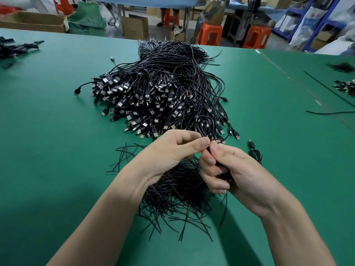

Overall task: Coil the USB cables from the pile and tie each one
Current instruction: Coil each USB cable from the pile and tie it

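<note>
The only lettering you can read sits at the very top edge of your view: pale capitals "OWN" on the dark patterned shirt [214,8] of the person by the orange stool [210,34], beyond the far side of your desk [57,131]. The frame cuts the shirt off just above those letters, so you cannot tell whether more of the word stands around them. The white sack [305,29] off to your right carries a reddish mark, too blurred to read. Any print on the plugs of the cable pile [153,96] is too small for you to make out.
</note>
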